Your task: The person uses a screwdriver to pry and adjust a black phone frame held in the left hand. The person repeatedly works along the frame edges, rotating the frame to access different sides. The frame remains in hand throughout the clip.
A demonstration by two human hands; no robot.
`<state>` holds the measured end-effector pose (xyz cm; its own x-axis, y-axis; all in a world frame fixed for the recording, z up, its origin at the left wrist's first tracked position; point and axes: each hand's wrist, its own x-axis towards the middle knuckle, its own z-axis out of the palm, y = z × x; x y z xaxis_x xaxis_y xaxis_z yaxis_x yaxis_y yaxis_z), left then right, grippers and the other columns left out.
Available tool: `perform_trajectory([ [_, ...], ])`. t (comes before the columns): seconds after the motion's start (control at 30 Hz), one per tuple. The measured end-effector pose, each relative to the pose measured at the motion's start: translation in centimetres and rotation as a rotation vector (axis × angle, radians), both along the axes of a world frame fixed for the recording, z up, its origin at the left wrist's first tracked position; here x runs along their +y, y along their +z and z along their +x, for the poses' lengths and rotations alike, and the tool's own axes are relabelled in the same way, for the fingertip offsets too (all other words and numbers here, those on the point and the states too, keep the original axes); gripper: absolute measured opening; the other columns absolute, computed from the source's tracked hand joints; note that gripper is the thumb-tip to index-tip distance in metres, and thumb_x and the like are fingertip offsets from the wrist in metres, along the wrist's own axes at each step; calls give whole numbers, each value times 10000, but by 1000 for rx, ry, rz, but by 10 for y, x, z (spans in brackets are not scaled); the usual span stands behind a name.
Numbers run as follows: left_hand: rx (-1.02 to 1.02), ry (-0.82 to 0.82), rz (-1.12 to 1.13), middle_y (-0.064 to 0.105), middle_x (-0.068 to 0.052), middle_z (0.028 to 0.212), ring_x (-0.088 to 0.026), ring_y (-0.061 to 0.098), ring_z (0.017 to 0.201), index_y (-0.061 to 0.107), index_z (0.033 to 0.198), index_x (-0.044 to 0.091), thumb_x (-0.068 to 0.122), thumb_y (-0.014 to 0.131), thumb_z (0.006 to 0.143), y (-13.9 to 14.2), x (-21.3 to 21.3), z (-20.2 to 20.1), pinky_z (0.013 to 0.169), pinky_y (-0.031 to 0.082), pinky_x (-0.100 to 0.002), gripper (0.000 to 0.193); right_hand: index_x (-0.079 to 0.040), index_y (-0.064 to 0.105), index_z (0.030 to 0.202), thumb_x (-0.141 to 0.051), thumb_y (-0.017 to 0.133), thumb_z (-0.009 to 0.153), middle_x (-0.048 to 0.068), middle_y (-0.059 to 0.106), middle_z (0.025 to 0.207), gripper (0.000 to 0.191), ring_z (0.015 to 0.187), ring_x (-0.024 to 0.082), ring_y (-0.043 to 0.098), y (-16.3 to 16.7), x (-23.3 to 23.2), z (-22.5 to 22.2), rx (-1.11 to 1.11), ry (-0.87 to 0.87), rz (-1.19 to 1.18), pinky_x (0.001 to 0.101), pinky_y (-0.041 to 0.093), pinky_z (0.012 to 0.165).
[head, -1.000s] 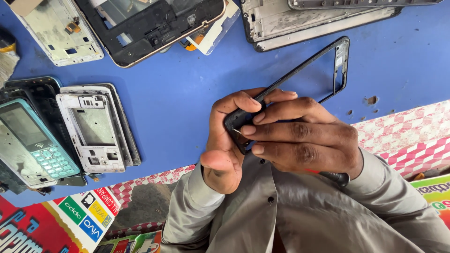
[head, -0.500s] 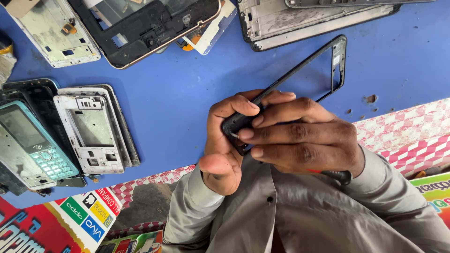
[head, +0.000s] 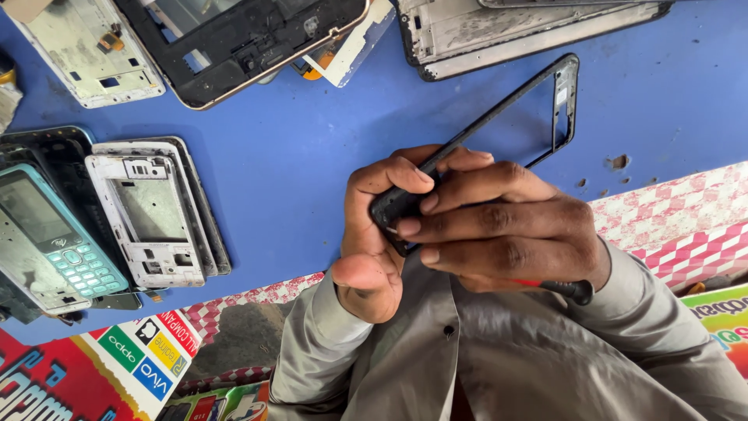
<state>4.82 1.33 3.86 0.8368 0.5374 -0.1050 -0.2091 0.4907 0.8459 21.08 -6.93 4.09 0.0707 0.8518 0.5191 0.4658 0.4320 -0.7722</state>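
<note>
We clamp the frame (head: 499, 117) at centre with both hands, left (head: 374, 234) steadying, right (head: 506, 226) closed over it.

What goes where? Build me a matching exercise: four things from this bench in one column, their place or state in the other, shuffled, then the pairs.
Things:
1. black phone frame
2. keypad phone
3. white phone chassis
4. red-handled tool

Places or states:
A. lies at the left edge, teal-bordered
B. gripped at one end by the left hand and right hand
C. pokes out under the right hand
D. lies flat just right of the keypad phone

Pairs: 1-B, 2-A, 3-D, 4-C
</note>
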Motion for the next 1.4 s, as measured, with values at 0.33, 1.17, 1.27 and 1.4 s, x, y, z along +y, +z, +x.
perform_trajectory([
  [0.33,-1,-12,12,487,-317,1414,-389,549,1359,332,1292,95,817,330,915,3,2,1,1105,454,-460,815,-100,740,936,4,880,801,40,746,1046,221,1053,241,675,-1,3,0,-14,-23,6,431,591,972],
  [1.17,21,-26,22,490,-346,1424,-373,562,1330,318,1285,76,852,304,865,3,2,2,1111,495,-439,883,-117,733,958,48,842,828,32,743,1077,237,1065,230,671,0,5,0,11,-12,33,433,598,984],
  [1.27,10,-37,34,491,-338,1416,-383,564,1339,314,1292,74,850,299,861,3,3,3,1109,497,-449,888,-116,734,977,37,854,838,37,743,1105,239,1080,230,670,1,4,0,-29,-19,7,412,607,989],
  [1.4,-17,-35,27,488,-326,1432,-393,557,1370,317,1315,75,843,300,867,1,2,3,1101,476,-455,890,-123,741,955,16,888,811,31,744,1086,249,1036,221,669,3,2,0,-58,-15,-15,389,609,948],
])
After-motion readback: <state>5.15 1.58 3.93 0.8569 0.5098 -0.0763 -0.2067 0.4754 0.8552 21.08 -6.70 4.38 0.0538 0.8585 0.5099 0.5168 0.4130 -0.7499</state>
